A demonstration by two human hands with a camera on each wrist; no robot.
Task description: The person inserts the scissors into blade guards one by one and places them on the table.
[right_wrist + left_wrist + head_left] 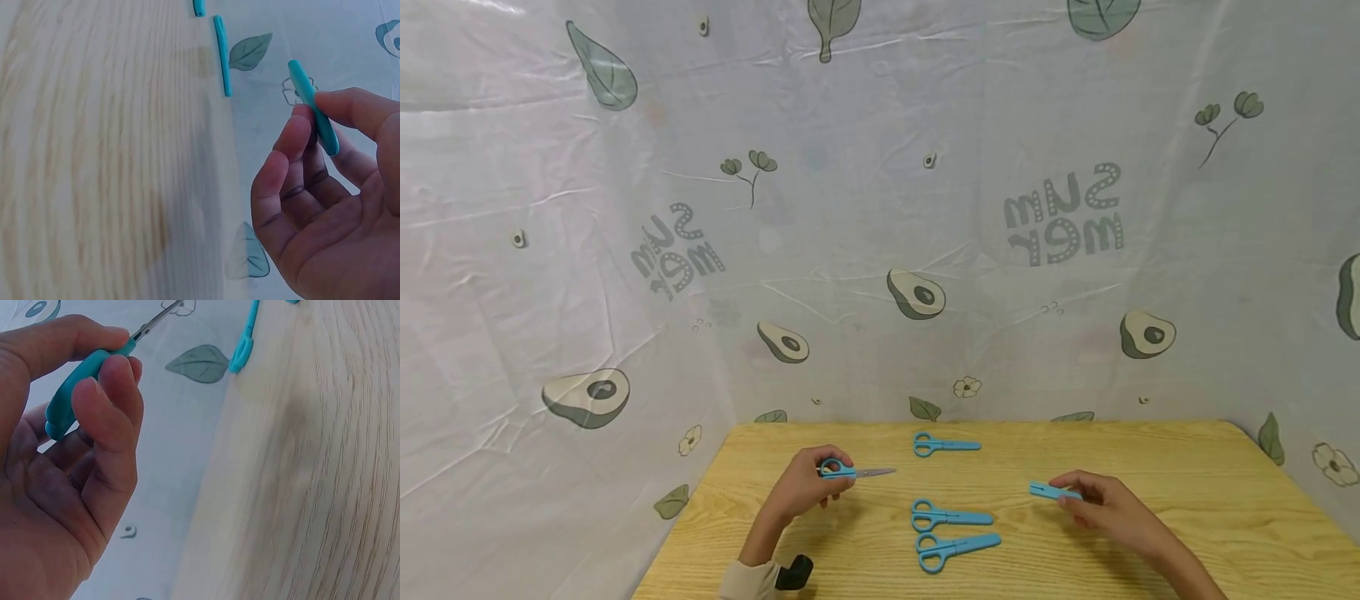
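Between thumb and fingers, my left hand (811, 483) pinches the blue handle of a pair of scissors (838, 472), its bare metal blades pointing right. In the left wrist view the scissors (81, 387) are held above the table, blades together. My right hand (1108, 507) pinches a blue scissors cover (1045, 490) off to the right; the right wrist view shows this cover (312, 103) between thumb and fingertips. On the table between the hands lie covered blue scissors: one pair (946, 445) at the back, another (951, 517) in the middle, and a third (957, 547) nearer the front.
The wooden table (1015, 575) has its far edge against a pale curtain (850, 208) printed with avocados, leaves and flowers. More curtain hangs at the left and right sides. A dark band (795, 573) sits at the left sleeve's cuff.
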